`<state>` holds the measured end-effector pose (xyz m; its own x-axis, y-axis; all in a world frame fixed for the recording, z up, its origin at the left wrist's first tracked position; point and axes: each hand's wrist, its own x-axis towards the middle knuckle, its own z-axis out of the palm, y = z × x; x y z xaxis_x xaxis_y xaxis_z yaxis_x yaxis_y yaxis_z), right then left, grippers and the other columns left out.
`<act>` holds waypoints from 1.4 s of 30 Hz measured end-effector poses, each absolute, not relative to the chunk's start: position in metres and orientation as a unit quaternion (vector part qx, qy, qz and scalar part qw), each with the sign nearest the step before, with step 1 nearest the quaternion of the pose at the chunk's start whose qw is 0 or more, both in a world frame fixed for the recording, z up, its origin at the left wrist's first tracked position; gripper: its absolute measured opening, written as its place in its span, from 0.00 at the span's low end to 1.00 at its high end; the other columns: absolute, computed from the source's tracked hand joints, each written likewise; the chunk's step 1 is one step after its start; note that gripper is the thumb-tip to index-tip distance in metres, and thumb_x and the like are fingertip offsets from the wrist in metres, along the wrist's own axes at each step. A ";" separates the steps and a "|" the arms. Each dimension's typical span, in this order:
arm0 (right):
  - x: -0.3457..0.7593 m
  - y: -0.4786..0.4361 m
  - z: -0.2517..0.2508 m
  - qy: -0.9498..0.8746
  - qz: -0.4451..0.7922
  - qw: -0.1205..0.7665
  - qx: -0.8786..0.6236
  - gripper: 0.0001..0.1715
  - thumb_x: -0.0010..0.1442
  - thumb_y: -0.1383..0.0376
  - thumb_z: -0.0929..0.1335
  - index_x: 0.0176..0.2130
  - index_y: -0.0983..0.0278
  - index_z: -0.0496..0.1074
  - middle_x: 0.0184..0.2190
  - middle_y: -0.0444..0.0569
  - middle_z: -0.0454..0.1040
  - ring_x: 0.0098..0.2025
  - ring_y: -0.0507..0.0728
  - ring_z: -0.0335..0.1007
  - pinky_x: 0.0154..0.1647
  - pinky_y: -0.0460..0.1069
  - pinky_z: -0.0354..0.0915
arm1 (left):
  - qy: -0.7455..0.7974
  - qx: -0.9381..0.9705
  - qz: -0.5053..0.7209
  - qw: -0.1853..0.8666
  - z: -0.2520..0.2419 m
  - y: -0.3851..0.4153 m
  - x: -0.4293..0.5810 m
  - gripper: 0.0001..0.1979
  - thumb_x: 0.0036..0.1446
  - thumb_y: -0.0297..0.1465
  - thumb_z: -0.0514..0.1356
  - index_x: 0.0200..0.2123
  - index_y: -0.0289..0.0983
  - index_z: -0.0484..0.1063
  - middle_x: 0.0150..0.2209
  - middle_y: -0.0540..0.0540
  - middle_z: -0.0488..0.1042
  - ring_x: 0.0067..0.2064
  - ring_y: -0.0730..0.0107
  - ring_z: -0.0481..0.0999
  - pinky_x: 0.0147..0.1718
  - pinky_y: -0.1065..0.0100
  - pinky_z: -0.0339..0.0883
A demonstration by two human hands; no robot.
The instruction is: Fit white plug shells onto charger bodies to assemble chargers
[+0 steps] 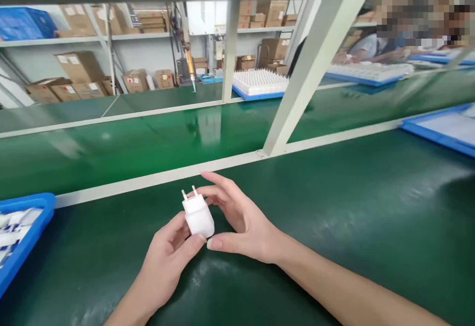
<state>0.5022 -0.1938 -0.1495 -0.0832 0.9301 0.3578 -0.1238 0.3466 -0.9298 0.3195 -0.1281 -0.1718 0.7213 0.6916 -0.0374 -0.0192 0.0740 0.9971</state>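
Observation:
A white two-pin plug adapter (199,217) is held above the dark green work surface (297,197), its metal pins pointing up. My left hand (168,259) grips its lower left side between thumb and fingers. Close on the right, my right hand (237,217) is open, its fingers spread and curved around the adapter's right side. The right thumb tip is beside the adapter's lower edge; whether it touches is hard to tell.
A blue tray (46,217) with white and blue items lies at the left edge, another blue tray (438,130) at the right. A slanted metal post (315,69) rises beyond my hands. Behind the green belt (148,143) stands a tray of white pieces (260,82). People sit at back right.

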 end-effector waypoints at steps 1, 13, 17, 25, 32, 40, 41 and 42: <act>0.501 -0.193 -0.150 -0.569 0.464 0.583 -0.349 0.49 0.57 0.65 0.79 0.69 0.54 0.56 0.61 0.52 0.69 0.63 0.61 0.64 0.66 0.59 0.57 | 0.270 0.627 0.261 0.683 -0.174 -0.128 0.318 0.26 0.59 0.48 0.66 0.52 0.36 0.74 0.50 0.41 0.78 0.50 0.59 0.77 0.53 0.64 0.72; 0.498 -0.196 -0.154 -0.525 0.486 0.590 -0.375 0.37 0.56 0.68 0.79 0.61 0.57 0.68 0.57 0.50 0.74 0.59 0.59 0.69 0.63 0.56 0.62 | 0.255 0.676 0.357 0.592 -0.174 -0.126 0.316 0.11 0.57 0.40 0.68 0.37 0.38 0.79 0.34 0.48 0.80 0.35 0.69 0.79 0.36 0.77 0.74; 0.497 -0.195 -0.154 -0.525 0.484 0.592 -0.373 0.37 0.56 0.68 0.79 0.61 0.56 0.69 0.57 0.49 0.75 0.59 0.58 0.70 0.63 0.55 0.63 | 0.256 0.693 0.366 0.566 -0.173 -0.127 0.314 0.08 0.58 0.37 0.66 0.34 0.38 0.77 0.30 0.50 0.77 0.32 0.72 0.76 0.33 0.78 0.71; 0.498 -0.194 -0.154 -0.541 0.473 0.598 -0.356 0.36 0.57 0.67 0.79 0.61 0.57 0.69 0.57 0.50 0.74 0.60 0.59 0.70 0.63 0.56 0.63 | 0.260 0.713 0.364 0.540 -0.173 -0.129 0.313 0.09 0.59 0.38 0.65 0.35 0.38 0.76 0.31 0.50 0.75 0.33 0.71 0.74 0.33 0.75 0.69; 0.496 -0.195 -0.149 -0.541 0.476 0.598 -0.351 0.34 0.57 0.65 0.79 0.60 0.58 0.70 0.58 0.52 0.74 0.60 0.61 0.70 0.64 0.59 0.62 | 0.250 0.761 0.398 0.447 -0.178 -0.132 0.310 0.11 0.63 0.40 0.63 0.39 0.39 0.74 0.32 0.50 0.73 0.33 0.71 0.72 0.31 0.74 0.67; 0.492 -0.199 -0.146 -0.545 0.521 0.568 -0.329 0.34 0.64 0.57 0.74 0.65 0.60 0.66 0.62 0.56 0.70 0.63 0.64 0.66 0.65 0.61 0.60 | 0.212 0.831 0.509 0.076 -0.166 -0.134 0.314 0.11 0.64 0.31 0.65 0.49 0.37 0.72 0.36 0.47 0.76 0.35 0.68 0.71 0.35 0.70 0.66; 0.491 -0.200 -0.147 -0.547 0.518 0.568 -0.331 0.35 0.63 0.57 0.75 0.65 0.60 0.66 0.61 0.56 0.70 0.62 0.64 0.67 0.64 0.60 0.61 | 0.200 0.832 0.516 0.046 -0.164 -0.133 0.314 0.14 0.63 0.29 0.66 0.51 0.36 0.72 0.36 0.47 0.76 0.36 0.68 0.70 0.35 0.70 0.65; 0.490 -0.200 -0.147 -0.546 0.514 0.572 -0.332 0.36 0.62 0.57 0.76 0.64 0.60 0.67 0.60 0.56 0.71 0.61 0.63 0.68 0.63 0.59 0.62 | 0.192 0.833 0.519 0.024 -0.164 -0.133 0.313 0.16 0.62 0.27 0.67 0.52 0.35 0.72 0.36 0.46 0.76 0.36 0.68 0.70 0.35 0.69 0.65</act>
<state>0.4899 -0.2001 -0.1475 -0.1259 0.9510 0.2824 -0.2251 0.2498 -0.9418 0.3130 -0.1329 -0.1640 0.3878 0.3443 0.8550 0.2938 -0.9254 0.2394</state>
